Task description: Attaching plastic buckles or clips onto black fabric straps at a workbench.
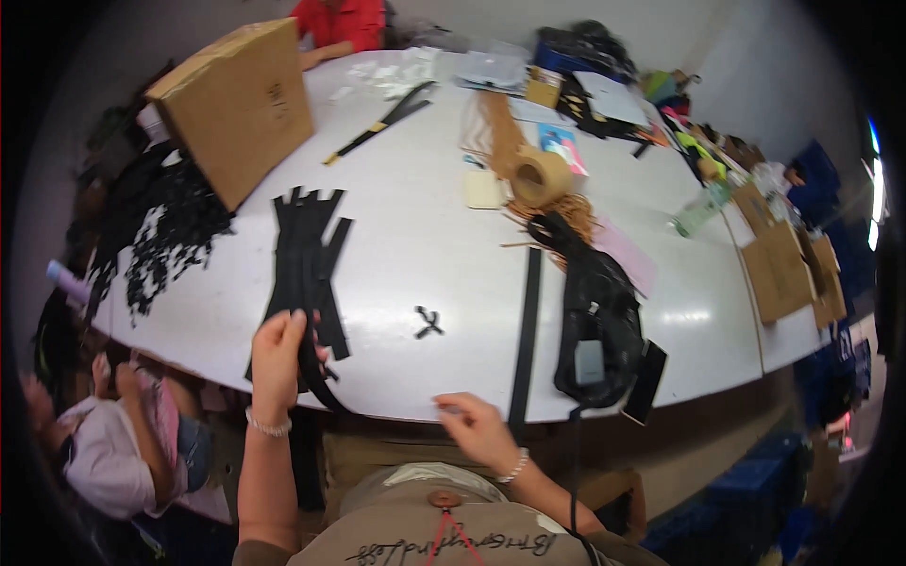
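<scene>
My left hand (280,354) is closed around a black webbing strap (316,373), whose loop curves down to the table's front edge. Under and beyond that hand lies a pile of flat black straps (304,250), their cut ends fanned out at the far side. My right hand (479,432) is at the front edge, apart from the left, with its fingers drawn together. Something small and greyish shows at its fingertips, too small to name. Between the hands and farther in lies a small crossed black strap piece (428,322). A single long black strap (527,340) runs beside my right hand.
On the white table (651,236) stand a cardboard box (245,113), a black bag (601,321) with a cable, a phone (645,382), a brown tape roll (541,177) and a plastic bottle (700,209). Black strips heap at left. People sit at left and far side.
</scene>
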`<state>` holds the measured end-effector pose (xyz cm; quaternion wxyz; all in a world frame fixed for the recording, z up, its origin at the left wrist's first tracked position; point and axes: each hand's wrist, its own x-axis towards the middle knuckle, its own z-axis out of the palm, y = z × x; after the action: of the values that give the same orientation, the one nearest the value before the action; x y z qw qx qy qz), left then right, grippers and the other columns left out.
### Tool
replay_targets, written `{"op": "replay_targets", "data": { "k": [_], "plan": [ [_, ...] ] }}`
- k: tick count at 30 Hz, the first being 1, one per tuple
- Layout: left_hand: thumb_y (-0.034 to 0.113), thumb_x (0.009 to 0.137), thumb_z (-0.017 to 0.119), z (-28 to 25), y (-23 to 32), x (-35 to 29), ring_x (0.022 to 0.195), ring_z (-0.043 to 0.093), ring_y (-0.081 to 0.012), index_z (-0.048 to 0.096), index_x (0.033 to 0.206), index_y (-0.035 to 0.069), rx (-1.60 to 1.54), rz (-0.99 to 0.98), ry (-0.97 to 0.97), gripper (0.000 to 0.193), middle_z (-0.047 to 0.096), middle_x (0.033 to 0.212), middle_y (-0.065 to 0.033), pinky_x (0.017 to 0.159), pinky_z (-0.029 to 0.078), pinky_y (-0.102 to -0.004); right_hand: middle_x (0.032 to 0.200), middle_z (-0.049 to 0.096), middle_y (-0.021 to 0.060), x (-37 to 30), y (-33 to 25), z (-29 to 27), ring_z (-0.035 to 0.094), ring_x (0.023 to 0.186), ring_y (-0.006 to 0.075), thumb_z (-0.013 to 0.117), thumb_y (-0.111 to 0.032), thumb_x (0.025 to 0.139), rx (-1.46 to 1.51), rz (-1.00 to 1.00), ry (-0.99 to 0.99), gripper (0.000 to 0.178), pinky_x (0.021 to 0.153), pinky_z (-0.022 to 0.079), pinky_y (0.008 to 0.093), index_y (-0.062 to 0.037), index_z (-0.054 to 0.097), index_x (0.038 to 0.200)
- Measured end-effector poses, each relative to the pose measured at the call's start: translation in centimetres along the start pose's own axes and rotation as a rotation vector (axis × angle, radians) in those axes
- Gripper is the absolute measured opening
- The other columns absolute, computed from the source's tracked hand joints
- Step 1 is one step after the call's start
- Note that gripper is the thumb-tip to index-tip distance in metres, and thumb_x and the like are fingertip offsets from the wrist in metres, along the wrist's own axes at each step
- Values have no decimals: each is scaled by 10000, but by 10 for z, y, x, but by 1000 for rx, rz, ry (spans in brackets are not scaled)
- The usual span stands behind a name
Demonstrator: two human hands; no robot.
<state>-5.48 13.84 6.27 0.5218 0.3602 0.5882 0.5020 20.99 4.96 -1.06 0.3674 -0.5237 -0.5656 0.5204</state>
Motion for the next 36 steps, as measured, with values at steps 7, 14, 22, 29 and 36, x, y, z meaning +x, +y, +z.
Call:
{"op": "replay_targets", "data": {
  "k": [7, 14, 22, 29, 36],
  "plan": [
    [237, 872, 601, -49, 4, 102, 830, 610, -187, 556, 1141, -35, 465, 435, 275, 385, 633, 946, -115, 747, 491, -280, 834, 622, 98, 10, -12, -25, 563, 625, 146, 598, -23, 811, -217, -202, 259, 108, 569, 453, 242, 7, 633, 909],
    [5, 765, 627, 19, -58, 50, 944, 581, -232, 629, 977, 27, 631, 788, 71, 213, 607, 1003, -104, 842, 450, -308, 1231, 439, 238, 22, -3, -41, 416, 1139, 392, 645, -93, 745, -813, -262, 507, 356, 954, 335, 438, 6, 558, 1075],
    [132, 757, 673, 113, -81, 53, 843, 579, -282, 653, 916, 23, 735, 616, -283, 194, 614, 865, -125, 771, 466, -351, 1160, 478, 235, 70, 14, -53, 467, 1063, 389, 662, -118, 750, -1137, -56, 644, 487, 893, 377, 450, 24, 465, 1172],
    [23, 813, 593, 113, -62, 79, 663, 603, -138, 600, 1127, 23, 309, 283, -177, 314, 632, 806, -87, 598, 493, -269, 982, 526, 215, 80, 10, -61, 531, 917, 360, 513, 60, 713, -1014, -28, 606, 480, 807, 442, 409, 41, 462, 1190],
    [4, 858, 501, 84, -67, 41, 689, 552, -68, 578, 1178, 40, -65, 147, -188, 332, 592, 880, -22, 590, 477, -212, 742, 545, 157, 62, 29, -59, 574, 642, 263, 480, 44, 748, -769, -151, 649, 401, 590, 472, 355, 46, 520, 1146]
  ]
}}
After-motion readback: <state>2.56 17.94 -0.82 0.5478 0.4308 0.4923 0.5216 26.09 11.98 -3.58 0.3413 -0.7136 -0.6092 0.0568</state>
